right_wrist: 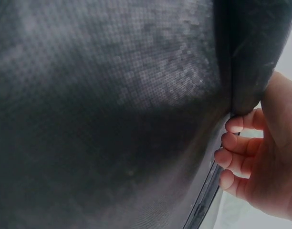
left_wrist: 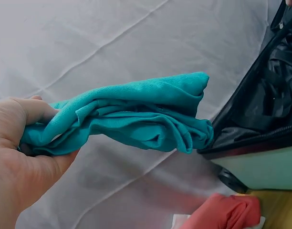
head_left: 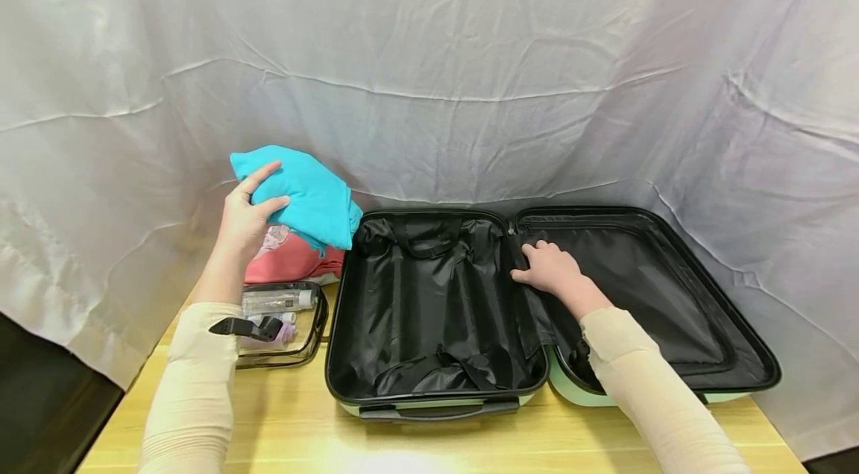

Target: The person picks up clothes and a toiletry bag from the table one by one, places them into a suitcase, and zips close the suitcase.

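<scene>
A folded turquoise garment (head_left: pixel 305 191) is raised beside the left end of the open suitcase (head_left: pixel 429 295). My left hand (head_left: pixel 247 217) grips one end of it, thumb and fingers on opposite sides; in the left wrist view its folded layers (left_wrist: pixel 136 117) stick out past the fingers. My right hand (head_left: pixel 552 267) rests on the black lining between the suitcase's two halves, thumb and fingers apart. Close up in the right wrist view, the bent fingertips lie along the edge of the dark lining (right_wrist: pixel 112 95), and the thumb is hidden.
Left of the suitcase, a coral-red garment (head_left: pixel 291 259) lies behind a clear pouch (head_left: pixel 298 355) holding a bottle (head_left: pixel 275 301) and small items. The suitcase lid half (head_left: pixel 637 288) lies open on the right. A grey curtain (head_left: pixel 470 71) hangs behind the wooden table (head_left: pixel 302 429).
</scene>
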